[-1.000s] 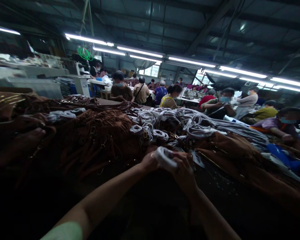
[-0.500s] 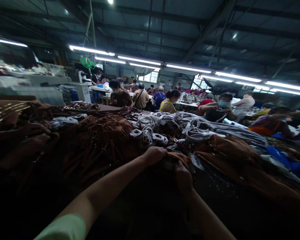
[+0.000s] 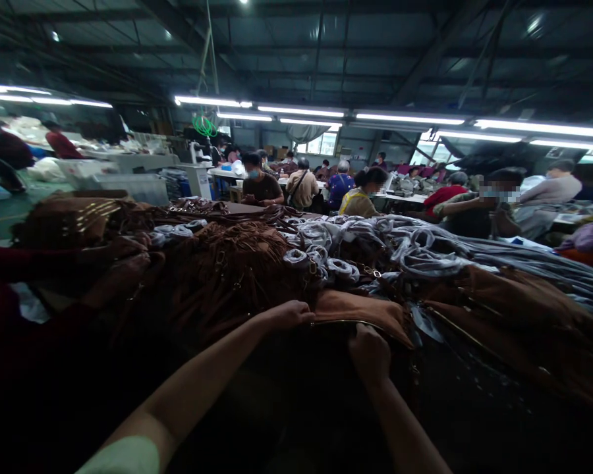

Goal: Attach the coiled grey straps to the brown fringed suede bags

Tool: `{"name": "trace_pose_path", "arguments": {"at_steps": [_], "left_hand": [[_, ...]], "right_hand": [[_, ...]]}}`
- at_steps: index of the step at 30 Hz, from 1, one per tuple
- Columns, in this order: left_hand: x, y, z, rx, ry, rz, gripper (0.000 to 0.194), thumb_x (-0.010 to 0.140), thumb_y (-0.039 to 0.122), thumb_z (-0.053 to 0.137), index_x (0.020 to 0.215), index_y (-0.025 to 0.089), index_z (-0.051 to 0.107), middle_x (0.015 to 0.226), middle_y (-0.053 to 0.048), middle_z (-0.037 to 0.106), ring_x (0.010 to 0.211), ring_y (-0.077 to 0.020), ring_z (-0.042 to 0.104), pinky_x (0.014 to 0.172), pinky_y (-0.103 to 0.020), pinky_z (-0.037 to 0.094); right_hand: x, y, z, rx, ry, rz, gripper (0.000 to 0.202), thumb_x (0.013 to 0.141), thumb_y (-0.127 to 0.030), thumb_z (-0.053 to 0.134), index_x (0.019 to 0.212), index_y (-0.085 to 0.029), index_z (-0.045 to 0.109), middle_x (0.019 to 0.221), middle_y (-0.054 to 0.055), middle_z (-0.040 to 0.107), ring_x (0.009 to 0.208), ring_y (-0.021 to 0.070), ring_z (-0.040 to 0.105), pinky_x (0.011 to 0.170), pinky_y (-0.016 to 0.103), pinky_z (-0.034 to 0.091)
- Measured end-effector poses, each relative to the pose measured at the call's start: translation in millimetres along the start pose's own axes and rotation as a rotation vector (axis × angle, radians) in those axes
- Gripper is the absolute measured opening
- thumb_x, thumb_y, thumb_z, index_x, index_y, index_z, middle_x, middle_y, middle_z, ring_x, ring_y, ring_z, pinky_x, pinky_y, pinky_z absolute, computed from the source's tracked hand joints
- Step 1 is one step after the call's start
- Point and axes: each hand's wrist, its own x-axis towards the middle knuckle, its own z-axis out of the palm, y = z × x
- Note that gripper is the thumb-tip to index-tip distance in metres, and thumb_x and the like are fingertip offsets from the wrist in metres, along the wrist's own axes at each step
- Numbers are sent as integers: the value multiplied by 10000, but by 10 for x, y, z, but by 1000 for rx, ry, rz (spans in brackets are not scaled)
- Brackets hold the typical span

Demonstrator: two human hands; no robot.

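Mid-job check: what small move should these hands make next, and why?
Probably slide the right hand rightward along the thin gold-coloured, zip-like edge of the long tan, suede-like bag: the left hand is at its left end, while the right sits near its middle.

Bright tube lights (image 3: 410, 119) hang beneath a dark beamed roof (image 3: 277, 52), with windows (image 3: 323, 143) in the far wall (image 3: 358, 139).

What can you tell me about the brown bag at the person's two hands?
The bag is light brown, with a soft, suede-like surface and a gold-coloured zip along its near edge. Its visible panel bulges gently beyond the zip, in front of pale-wrapped loops. The left hand holds its left end; the right hand grips the near edge. Below the zip, it is too dark to tell more.
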Motion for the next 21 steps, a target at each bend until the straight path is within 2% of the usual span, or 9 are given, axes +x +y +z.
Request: {"name": "trace_pose_path", "arguments": {"at_steps": [3, 5, 9, 12, 14, 16, 19, 21], "left_hand": [[-14, -33, 44, -225, -58, 28, 321, 726, 335, 643, 947, 104, 673, 805, -30, 670, 691, -125, 564, 625, -215, 422], [-11, -15, 27, -330, -76, 51, 317, 645, 269, 690, 908, 92, 690, 793, -37, 682, 701, -131, 581, 647, -220, 437], [-11, 21, 7, -369, -44, 87, 309, 623, 258, 684, 878, 86, 706, 797, -52, 702, 720, -150, 606, 658, -225, 452], [-26, 43, 19, -202, -10, 101, 293, 659, 255, 641, 901, 112, 722, 816, -43, 715, 744, -164, 621, 686, -229, 459], [-44, 58, 6, -47, 31, 83, 280, 679, 228, 590, 902, 144, 737, 823, -34, 723, 764, -172, 630, 706, -231, 458], [-63, 56, -33, 68, 100, 55, 299, 686, 198, 540, 900, 170, 746, 845, -35, 730, 802, -182, 638, 734, -237, 453], [-79, 6, -94, 132, 162, 20, 334, 681, 186, 500, 901, 178, 752, 874, -44, 736, 846, -193, 645, 769, -244, 448], [-80, -37, -103, 112, 139, 19, 352, 676, 187, 489, 909, 170, 753, 867, -43, 736, 834, -193, 648, 757, -243, 449]], "right_hand": [[-75, -405, 75, 118, -144, 84, 404, 896, -504, 447, 759, -195, 668, 727, 78, 681, 667, 183, 643, 547, 248, 361], [-65, -594, 157, 228, -216, 137, 425, 842, -574, 506, 770, -191, 676, 717, 65, 691, 670, 180, 646, 530, 227, 342], [31, -716, 270, 414, -275, 154, 338, 904, -419, 469, 784, -171, 665, 722, 36, 695, 674, 149, 647, 524, 193, 352], [54, -666, 214, 192, -276, 91, 298, 943, -318, 418, 834, -168, 652, 785, 47, 706, 714, 153, 660, 573, 205, 397], [22, -525, 83, -21, -245, 66, 296, 944, -342, 431, 835, -172, 648, 815, 71, 707, 767, 191, 671, 633, 246, 428], [-44, -232, -118, -127, -231, 83, 316, 937, -370, 447, 790, -173, 646, 802, 94, 702, 794, 234, 676, 664, 291, 444], [-178, 454, -482, -224, -234, 154, 299, 922, -320, 465, 729, -171, 638, 753, 119, 692, 768, 265, 678, 640, 323, 451], [-262, 895, -695, -338, -238, 189, 242, 904, -292, 491, 742, -189, 638, 749, 107, 691, 745, 256, 677, 620, 317, 453]]}}
